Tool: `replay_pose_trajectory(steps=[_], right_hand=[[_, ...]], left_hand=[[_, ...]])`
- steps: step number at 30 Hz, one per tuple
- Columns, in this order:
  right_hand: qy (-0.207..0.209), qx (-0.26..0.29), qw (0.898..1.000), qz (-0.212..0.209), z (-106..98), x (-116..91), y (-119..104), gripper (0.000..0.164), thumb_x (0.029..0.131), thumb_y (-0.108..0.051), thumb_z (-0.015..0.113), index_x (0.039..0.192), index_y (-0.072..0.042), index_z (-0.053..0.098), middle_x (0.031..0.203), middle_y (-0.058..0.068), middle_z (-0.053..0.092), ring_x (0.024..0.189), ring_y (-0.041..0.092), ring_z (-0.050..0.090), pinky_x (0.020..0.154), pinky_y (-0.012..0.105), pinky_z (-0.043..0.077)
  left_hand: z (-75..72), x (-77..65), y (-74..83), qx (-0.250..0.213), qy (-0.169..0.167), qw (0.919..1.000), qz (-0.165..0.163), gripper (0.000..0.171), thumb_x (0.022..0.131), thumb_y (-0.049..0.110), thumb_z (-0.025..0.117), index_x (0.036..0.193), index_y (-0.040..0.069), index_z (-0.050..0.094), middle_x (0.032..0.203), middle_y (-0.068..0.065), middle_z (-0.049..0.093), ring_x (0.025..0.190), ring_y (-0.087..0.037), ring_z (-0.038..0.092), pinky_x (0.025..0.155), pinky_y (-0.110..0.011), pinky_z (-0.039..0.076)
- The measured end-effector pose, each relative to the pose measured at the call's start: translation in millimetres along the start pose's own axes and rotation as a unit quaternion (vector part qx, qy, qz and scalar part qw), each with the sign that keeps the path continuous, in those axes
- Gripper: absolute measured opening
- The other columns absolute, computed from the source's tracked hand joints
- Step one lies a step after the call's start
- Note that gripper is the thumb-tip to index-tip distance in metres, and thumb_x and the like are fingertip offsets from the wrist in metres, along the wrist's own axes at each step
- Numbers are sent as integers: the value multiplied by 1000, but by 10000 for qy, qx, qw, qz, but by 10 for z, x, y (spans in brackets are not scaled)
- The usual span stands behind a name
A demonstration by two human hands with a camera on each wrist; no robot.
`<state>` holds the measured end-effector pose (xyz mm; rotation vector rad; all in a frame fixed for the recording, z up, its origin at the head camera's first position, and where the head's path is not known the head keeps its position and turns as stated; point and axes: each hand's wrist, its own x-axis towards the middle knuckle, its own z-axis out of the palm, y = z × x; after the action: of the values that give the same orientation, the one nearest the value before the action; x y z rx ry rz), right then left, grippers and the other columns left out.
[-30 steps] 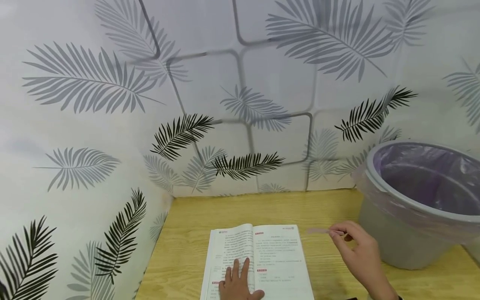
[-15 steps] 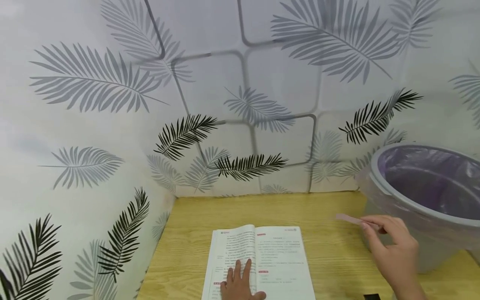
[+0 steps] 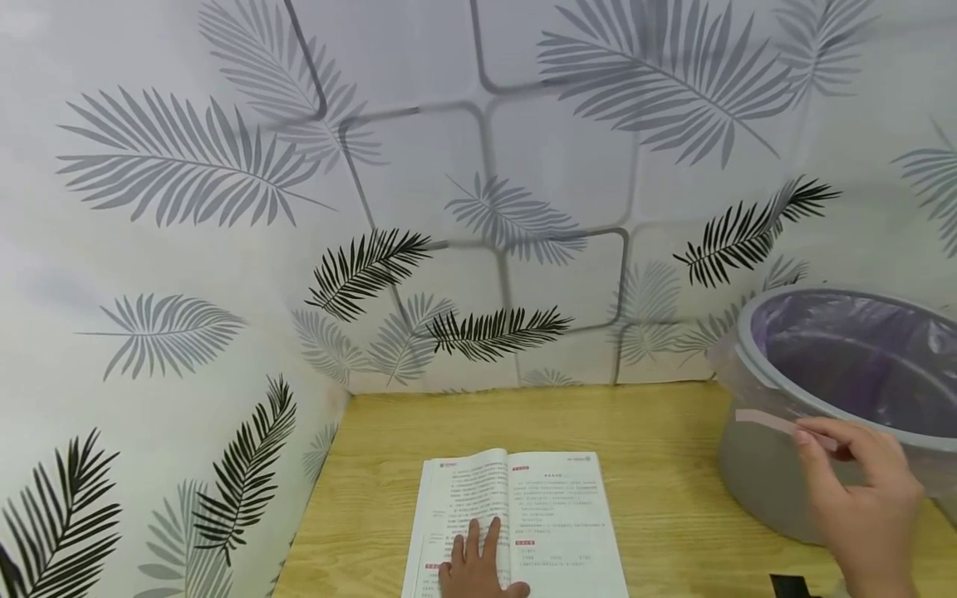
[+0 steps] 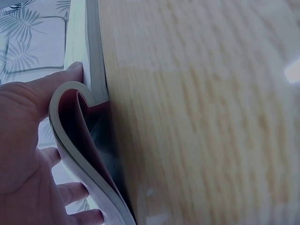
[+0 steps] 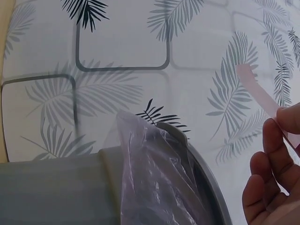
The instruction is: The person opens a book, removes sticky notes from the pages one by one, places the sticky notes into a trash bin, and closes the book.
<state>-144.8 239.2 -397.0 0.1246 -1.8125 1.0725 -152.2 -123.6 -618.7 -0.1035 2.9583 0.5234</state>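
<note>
An open book lies on the wooden table, with printed text on both pages. My left hand rests on the left page near the spine, its fingers spread. In the left wrist view the left hand lies against the book's curved pages. My right hand pinches a thin pale pink strip between thumb and fingers, in front of the bin. The right wrist view has the same pink strip standing out from the fingertips of the right hand.
At the right of the table stands a grey bin lined with a translucent purple bag. A small black object shows at the bottom edge. Leaf-patterned wall covering rises behind.
My right hand has moved to the right with the pink strip, from beside the book to in front of the bin. The left hand stays on the page.
</note>
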Motion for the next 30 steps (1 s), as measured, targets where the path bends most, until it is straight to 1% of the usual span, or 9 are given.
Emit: replay_pose_trajectory(steps=[3, 5, 10, 11, 17, 20, 24, 26, 30], right_hand=[[89, -303, 9993, 210, -55, 21, 22, 12, 79, 9, 66, 89, 15, 68, 88, -43, 54, 88, -7, 45, 77, 13, 32], [217, -435, 9984, 295, -72, 28, 36, 11, 80, 7, 67, 89, 13, 68, 88, -44, 53, 87, -9, 44, 81, 13, 32], [298, -660, 9970, 271, -130, 38, 74, 14, 83, 2, 66, 92, 13, 69, 92, -44, 51, 91, -12, 42, 82, 11, 32], [317, -684, 9968, 252, -143, 37, 84, 16, 84, 2, 65, 94, 14, 68, 94, -43, 50, 93, -13, 42, 79, 11, 31], [837, -762, 9928, 382, -148, 63, 166, 19, 89, -4, 63, 96, 13, 68, 100, -40, 51, 100, -13, 45, 82, 13, 28], [864, -886, 9916, 364, -158, 92, 212, 21, 90, -7, 62, 97, 11, 69, 103, -40, 51, 104, -13, 45, 82, 13, 28], [903, -1090, 9890, 430, -159, 118, 252, 22, 91, -11, 63, 98, 8, 70, 103, -42, 50, 102, -15, 45, 81, 10, 30], [967, -1187, 9866, 571, -154, 115, 255, 21, 91, -12, 63, 98, 6, 71, 101, -43, 49, 98, -16, 44, 78, 8, 31], [1037, -1313, 9830, 753, -162, 87, 246, 20, 90, -13, 64, 97, 4, 72, 97, -45, 48, 92, -16, 43, 73, 7, 32]], left_hand=[[4, 6, 8, 20, 18, 10000, -45, 100, 64, 67, 70, 145, 19, 37, 147, -18, 39, 127, -48, 39, 92, -71, 33], [1, 5, 10, 25, 11, 10000, -45, 100, 64, 67, 70, 145, 19, 37, 147, -19, 39, 127, -48, 39, 92, -71, 33], [-20, -10, 14, -4, -49, 10000, -45, 100, 64, 68, 70, 145, 18, 37, 147, -20, 38, 126, -49, 39, 91, -70, 33], [-27, -14, 15, -27, -62, 10000, -45, 100, 64, 68, 70, 145, 18, 37, 147, -20, 38, 126, -49, 39, 92, -70, 33], [-64, -20, 30, -78, -50, 10000, -5, 101, 64, 67, 69, 145, 16, 36, 148, -21, 37, 128, -50, 37, 93, -72, 32], [-69, -1, 55, -54, -17, 10000, -51, 101, 63, 66, 71, 145, 17, 37, 148, -19, 38, 130, -48, 36, 94, -71, 31], [-64, 34, 91, -47, 11, 10000, -15, 101, 63, 64, 73, 145, 17, 36, 148, -19, 38, 130, -48, 35, 95, -72, 31], [-60, 38, 95, -49, -18, 10000, 14, 101, 63, 64, 73, 145, 17, 36, 148, -20, 38, 130, -48, 35, 94, -72, 31], [-57, 8, 42, 0, -129, 9999, 17, 101, 65, 66, 70, 145, 15, 36, 148, -20, 37, 129, -49, 36, 93, -71, 32]])
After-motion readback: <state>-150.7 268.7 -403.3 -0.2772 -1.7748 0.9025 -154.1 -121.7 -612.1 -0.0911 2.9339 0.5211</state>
